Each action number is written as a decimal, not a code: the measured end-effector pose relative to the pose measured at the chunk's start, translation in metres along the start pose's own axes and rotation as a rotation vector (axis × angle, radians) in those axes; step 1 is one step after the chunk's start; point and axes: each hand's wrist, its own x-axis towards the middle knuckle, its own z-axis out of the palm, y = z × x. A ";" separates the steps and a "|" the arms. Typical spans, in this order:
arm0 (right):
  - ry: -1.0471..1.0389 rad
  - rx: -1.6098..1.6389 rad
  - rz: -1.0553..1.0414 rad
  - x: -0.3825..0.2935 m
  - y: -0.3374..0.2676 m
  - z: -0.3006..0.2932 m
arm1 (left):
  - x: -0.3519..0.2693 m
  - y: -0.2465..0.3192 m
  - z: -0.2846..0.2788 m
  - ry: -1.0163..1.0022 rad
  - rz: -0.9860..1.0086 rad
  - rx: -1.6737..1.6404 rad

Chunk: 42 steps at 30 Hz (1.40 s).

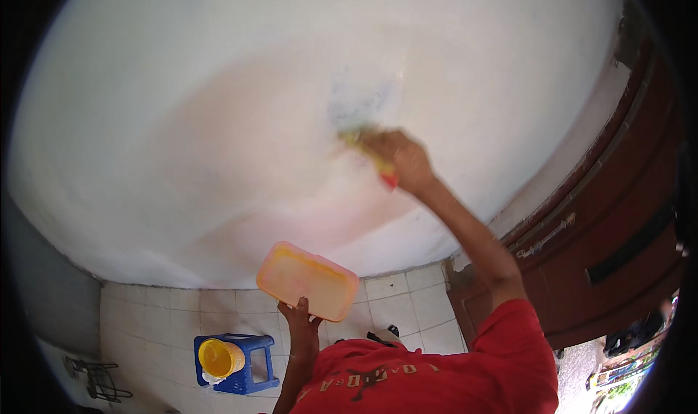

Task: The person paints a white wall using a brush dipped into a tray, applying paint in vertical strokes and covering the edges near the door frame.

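Note:
My right hand (408, 158) grips a paintbrush (372, 151) by its yellow handle, which ends in a red tip. Its bristles are blurred and appear to touch the white wall (262, 119), just below a greyish-blue patch (362, 95). Low in front of me, my left hand (301, 317) supports an orange plastic tray (353, 299) from its near edge, thumb over the rim. Whitish paint (311, 283) covers the inside of the tray.
A yellow bucket (232, 359) sits on a blue plastic stool (262, 384) at the lower left. Beyond it stands a black metal rack-like object (106, 381). A brown wooden door (545, 261) borders the wall on the right. Pale tiles (392, 299) cover the floor.

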 end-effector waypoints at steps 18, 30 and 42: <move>-0.032 -0.051 0.028 -0.069 -0.029 0.088 | -0.001 -0.005 -0.002 0.016 0.001 -0.040; 0.282 -0.242 -0.051 0.089 0.059 -0.084 | 0.003 -0.016 -0.008 0.029 -0.003 -0.019; 0.313 -0.162 -0.105 0.039 -0.018 0.026 | 0.003 -0.013 -0.008 0.036 -0.010 -0.058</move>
